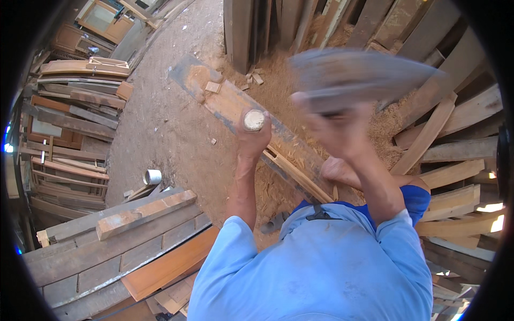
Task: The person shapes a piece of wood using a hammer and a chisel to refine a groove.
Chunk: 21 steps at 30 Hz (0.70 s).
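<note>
My left hand (250, 138) is wrapped round the upright handle of a chisel, whose pale round butt (254, 120) faces up. The hand hides its blade. Just below that fist, a narrow wooden piece (302, 176) with a slot cut along it lies on a long worn plank (235, 99). Raised to the right, my right hand (342, 125) grips a big dark grey mallet-like tool (358, 75), wide and tapering toward its right end. Motion smears both the tool and this hand. The tool is apart from the chisel.
Small wood blocks (213, 86) and chips lie on the plank and around it. Boards (444, 123) lean and pile along the right and the back. Stacked beams (144, 214) fill the lower left, near a white cup-like container (152, 177). More frames and timber (80, 101) line the left.
</note>
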Each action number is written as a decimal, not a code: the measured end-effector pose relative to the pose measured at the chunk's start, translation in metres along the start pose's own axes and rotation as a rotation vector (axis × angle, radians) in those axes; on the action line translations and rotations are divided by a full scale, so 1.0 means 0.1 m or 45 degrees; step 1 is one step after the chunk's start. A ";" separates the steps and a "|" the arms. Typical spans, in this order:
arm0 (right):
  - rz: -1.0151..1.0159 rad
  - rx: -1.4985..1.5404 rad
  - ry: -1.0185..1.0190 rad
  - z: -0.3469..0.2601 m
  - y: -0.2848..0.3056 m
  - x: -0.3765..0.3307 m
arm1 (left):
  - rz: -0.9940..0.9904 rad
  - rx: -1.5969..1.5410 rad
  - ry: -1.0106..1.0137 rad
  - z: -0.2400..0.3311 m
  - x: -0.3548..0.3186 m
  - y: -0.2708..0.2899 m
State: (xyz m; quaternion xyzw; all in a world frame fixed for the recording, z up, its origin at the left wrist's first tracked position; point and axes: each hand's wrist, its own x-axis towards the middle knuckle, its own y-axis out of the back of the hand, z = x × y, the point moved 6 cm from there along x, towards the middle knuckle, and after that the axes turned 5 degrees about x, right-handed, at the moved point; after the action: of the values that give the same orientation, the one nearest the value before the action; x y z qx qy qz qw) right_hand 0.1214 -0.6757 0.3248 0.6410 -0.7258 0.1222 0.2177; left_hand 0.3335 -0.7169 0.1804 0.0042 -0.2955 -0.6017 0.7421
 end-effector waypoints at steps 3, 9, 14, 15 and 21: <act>-0.625 -0.819 -0.048 0.70 -0.40 -0.02 | 0.001 -0.066 0.096 -0.16 -0.02 0.03; -0.616 -0.312 -0.437 0.82 -0.31 -0.27 | 0.096 0.112 0.162 -0.27 -0.11 0.22; -0.111 0.870 -1.015 1.89 -0.44 -1.27 | 0.285 -0.052 0.416 -0.73 0.38 0.23; -0.146 0.799 -1.063 1.96 -0.38 -1.37 | 0.297 -0.015 0.399 -0.72 0.28 0.20; -0.418 0.651 -0.857 1.80 -0.10 -1.52 | 0.293 -0.228 0.537 -1.18 0.51 0.34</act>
State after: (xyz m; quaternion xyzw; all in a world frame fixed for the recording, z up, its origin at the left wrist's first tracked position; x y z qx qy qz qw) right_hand 0.1151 -0.6259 0.0945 0.7848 -0.5914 0.0462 -0.1793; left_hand 0.4219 -0.7945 0.1176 0.0304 -0.0782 -0.5228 0.8483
